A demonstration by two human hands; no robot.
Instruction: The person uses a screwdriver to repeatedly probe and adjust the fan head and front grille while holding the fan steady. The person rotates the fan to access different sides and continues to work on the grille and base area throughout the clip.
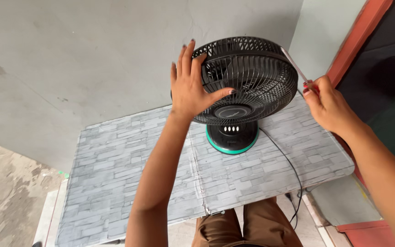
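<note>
A plain grey plastered wall [83,55] is seen beyond the fingertips. Under the fingers, a rectangular table covered with grey brick-pattern sheet [115,174] is placed. A rough concrete floor [5,196] is seen far left of the fingers, and a red-brown door frame [357,36] on their right. Soft daylight is spread evenly.

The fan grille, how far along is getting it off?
Done: nothing visibly; the front grille is still on the black table fan. In hand: left hand steadies the grille, right hand works a screwdriver at its rim. Left: the grille's removal.
</note>
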